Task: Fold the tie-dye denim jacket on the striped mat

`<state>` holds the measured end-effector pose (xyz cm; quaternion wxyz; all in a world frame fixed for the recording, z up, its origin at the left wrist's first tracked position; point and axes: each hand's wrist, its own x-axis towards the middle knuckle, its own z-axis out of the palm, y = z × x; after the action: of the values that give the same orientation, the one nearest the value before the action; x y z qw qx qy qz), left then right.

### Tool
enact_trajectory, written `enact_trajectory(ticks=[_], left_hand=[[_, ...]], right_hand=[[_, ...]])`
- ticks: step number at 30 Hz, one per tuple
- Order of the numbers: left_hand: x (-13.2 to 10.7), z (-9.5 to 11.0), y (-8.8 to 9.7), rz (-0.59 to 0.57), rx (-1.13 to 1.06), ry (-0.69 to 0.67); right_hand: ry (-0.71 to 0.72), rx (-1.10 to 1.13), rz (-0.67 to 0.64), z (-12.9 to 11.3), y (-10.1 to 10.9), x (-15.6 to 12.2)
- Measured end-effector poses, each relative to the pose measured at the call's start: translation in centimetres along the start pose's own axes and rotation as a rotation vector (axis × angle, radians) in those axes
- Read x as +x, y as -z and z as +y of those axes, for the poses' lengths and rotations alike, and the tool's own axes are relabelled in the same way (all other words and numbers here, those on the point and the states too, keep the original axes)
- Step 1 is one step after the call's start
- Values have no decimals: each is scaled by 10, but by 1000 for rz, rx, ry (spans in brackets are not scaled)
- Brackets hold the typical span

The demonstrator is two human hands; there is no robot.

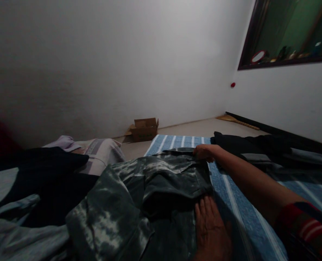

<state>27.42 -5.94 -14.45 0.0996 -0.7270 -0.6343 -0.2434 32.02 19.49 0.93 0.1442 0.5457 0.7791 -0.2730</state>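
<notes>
A dark grey-green cloth garment with pale mottled patches (135,190) lies near the far left corner of a blue-and-white striped cloth sheet (230,192), whose left edge runs out of sight beneath it. The right hand (203,152), below a red striped sleeve (304,228), pinches the garment's far right corner between bent fingers. The left hand (212,228) lies palm down along the garment's near right side, fingers straight and close together, their tips just by the lip of a raised, gaping layer; whether they press on fabric or on the sheet is hard to tell.

For a neat result here, the pinch probably ought to take in every layer at that corner, with a light pull toward the sheet's far edge to draw the side straight. The flat hand serves best as an anchor, its weight spread through palm and fingers so the lower layer does not creep. The gaping layer looks likely to trap a crease; smoothing it outward from the middle would help. The loose, bunched part on the left, near a heap of dark navy clothing (49,181), could drag the cloth askew.
</notes>
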Motion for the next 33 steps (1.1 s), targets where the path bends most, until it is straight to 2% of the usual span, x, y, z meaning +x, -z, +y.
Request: enact_trajectory(ticks=[5, 12, 17, 22, 26, 33], left_hand=[[2, -1, 4, -44, -13, 19], [7, 3, 16, -238, -179, 106], [6, 2, 26, -302, -242, 58], [-1, 7, 25, -283, -185, 37], [-6, 15, 26, -240, -152, 31], [9, 14, 48, -246, -24, 114]], right_hand=[[-25, 20, 51, 4, 7, 8], [-41, 128, 127, 32, 12, 13], [-59, 120, 161, 44, 10, 17], [-81, 93, 181, 51, 8, 20], [-78, 72, 232, 49, -2, 19], [-52, 89, 340, 48, -11, 6]])
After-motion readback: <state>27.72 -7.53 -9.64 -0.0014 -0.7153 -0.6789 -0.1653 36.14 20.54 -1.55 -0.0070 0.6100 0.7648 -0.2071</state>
